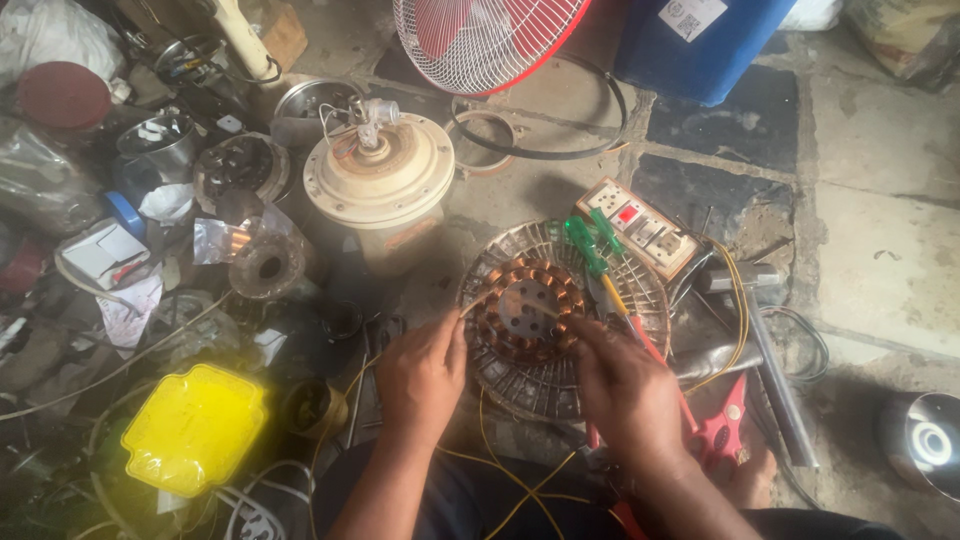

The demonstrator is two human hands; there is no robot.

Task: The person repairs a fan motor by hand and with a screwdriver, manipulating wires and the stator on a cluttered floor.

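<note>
The copper-wound fan stator [528, 310] lies flat in the middle of a ribbed round metal fan housing [640, 300] on the stone floor [880, 250], just in front of the person's knees. The left hand [420, 372] rests at the stator's near-left edge with its fingers curled together, pinching what looks like a thin wire end that runs up toward the coils; the right hand [625, 385] sits at the near-right edge, fingertips pressed against the windings, though whether they actually grip anything I cannot tell. The likeliest mishap is a nicked or snapped strand: the fine wire is being pulled at an angle across the core's edge, and a sharp tug could break it or scrape its enamel and leave a short between turns. Two green-handled screwdrivers [590, 243] lie across the housing touching the stator's far side, and could be knocked onto the coils. A socket-and-switch board [645, 230] sits just beside the housing with yellow wires [740, 300] trailing near the red-handled pliers [715, 425]; if that board were live, stray bare ends would be a shock risk. The cream motor housing [380, 180] stands nearby, clear of both hands
</note>
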